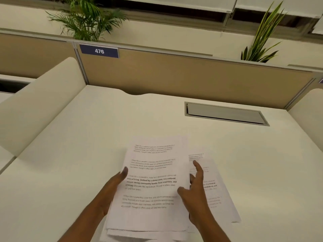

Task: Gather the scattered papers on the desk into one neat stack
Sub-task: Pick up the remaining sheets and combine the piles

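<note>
A loose pile of printed white papers (pixel 152 173) lies near the front middle of the cream desk (pixel 78 140). Its top sheet is straight, and lower sheets stick out unevenly at the bottom. One more printed sheet (pixel 222 201) pokes out to the right, skewed clockwise, partly under the pile. My left hand (pixel 113 187) presses flat against the pile's left edge, fingers together. My right hand (pixel 195 189) rests on the pile's right edge, fingers spread, the index finger lying over the skewed sheet.
A grey cable hatch (pixel 225 113) is set into the desk at the back right. Tan partition panels (pixel 174 75) with a blue "476" sign (pixel 99 51) close the back. Curved cream dividers (pixel 40 102) flank the desk. Plants (pixel 87 18) stand behind the partition.
</note>
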